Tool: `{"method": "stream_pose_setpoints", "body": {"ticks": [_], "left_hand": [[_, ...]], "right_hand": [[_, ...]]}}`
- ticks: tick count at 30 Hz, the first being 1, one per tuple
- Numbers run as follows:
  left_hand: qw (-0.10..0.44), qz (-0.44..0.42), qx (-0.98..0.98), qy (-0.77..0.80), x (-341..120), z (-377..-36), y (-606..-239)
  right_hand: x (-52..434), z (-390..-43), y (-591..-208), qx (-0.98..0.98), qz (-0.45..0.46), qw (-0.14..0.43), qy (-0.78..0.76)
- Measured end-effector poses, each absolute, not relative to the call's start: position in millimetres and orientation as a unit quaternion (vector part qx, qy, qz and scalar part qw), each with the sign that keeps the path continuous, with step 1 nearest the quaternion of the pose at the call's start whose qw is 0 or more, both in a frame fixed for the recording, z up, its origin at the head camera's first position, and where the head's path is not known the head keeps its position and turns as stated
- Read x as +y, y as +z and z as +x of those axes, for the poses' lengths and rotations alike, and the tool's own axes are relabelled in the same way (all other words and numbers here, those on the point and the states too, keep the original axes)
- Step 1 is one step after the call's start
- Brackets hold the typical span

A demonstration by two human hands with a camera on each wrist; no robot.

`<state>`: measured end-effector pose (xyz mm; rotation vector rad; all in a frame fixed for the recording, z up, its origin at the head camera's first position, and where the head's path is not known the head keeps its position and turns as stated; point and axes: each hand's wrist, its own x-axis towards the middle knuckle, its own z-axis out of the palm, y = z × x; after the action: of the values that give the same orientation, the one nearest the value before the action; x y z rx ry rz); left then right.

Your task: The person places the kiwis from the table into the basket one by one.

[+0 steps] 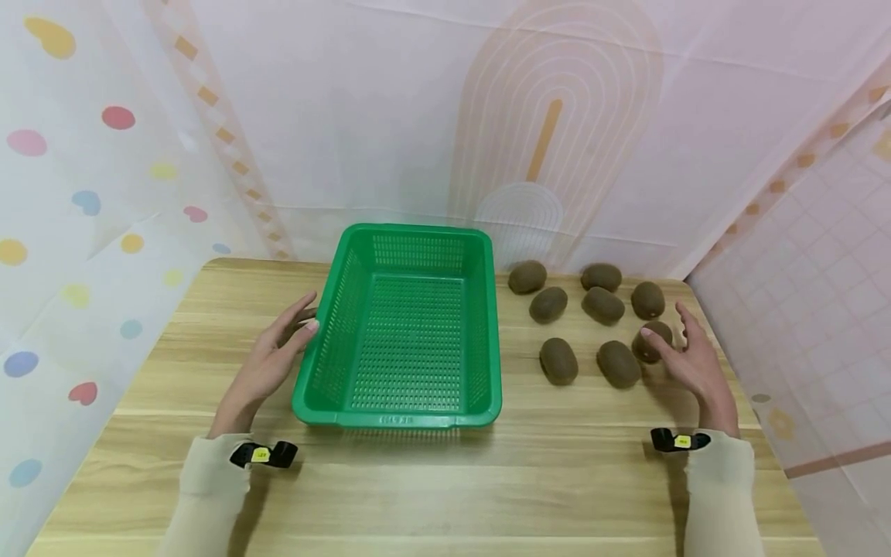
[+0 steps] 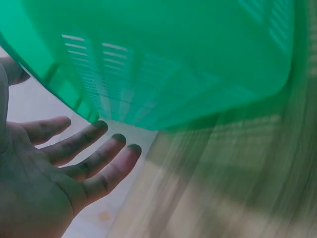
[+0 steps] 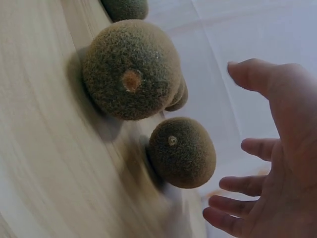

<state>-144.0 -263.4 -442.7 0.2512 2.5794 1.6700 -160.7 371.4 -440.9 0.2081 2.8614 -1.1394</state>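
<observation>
An empty green plastic basket (image 1: 397, 422) stands at the middle of the wooden table (image 1: 557, 480). My left hand (image 1: 295, 325) is open beside its left wall, fingers spread; the thumb tip is at the rim, and I cannot tell if it touches. In the left wrist view the left hand (image 2: 74, 163) lies just below the blurred basket (image 2: 173, 64). Several brown kiwis lie right of the basket. My right hand (image 1: 681, 346) is open next to the rightmost front kiwi (image 1: 650, 344), holding nothing. The right wrist view shows the right hand (image 3: 267, 163) a short way from that kiwi (image 3: 182, 151), with another kiwi (image 3: 130, 74) behind.
Other kiwis (image 1: 559, 360) (image 1: 618, 363) (image 1: 527, 276) lie in loose rows between the basket and the table's right edge. Patterned curtains close off the back and both sides. Bare table stretches along the front, in front of the basket.
</observation>
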Motion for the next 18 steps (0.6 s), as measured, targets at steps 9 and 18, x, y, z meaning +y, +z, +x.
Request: {"method": "stream_pose_setpoints", "body": {"ticks": [9,18], "left_hand": [[0.025,0.081,0.762,0.642,-261.5,-141.7,-444.0],[0.051,0.085,0.71,0.697,-263.0,-141.8,-444.4]], "right_hand": [[373.3,-162.6,-445.2,0.922,0.073,0.071,-0.374],[376.7,-162.8,-447.0,0.924,0.071,0.078,-0.367]]}}
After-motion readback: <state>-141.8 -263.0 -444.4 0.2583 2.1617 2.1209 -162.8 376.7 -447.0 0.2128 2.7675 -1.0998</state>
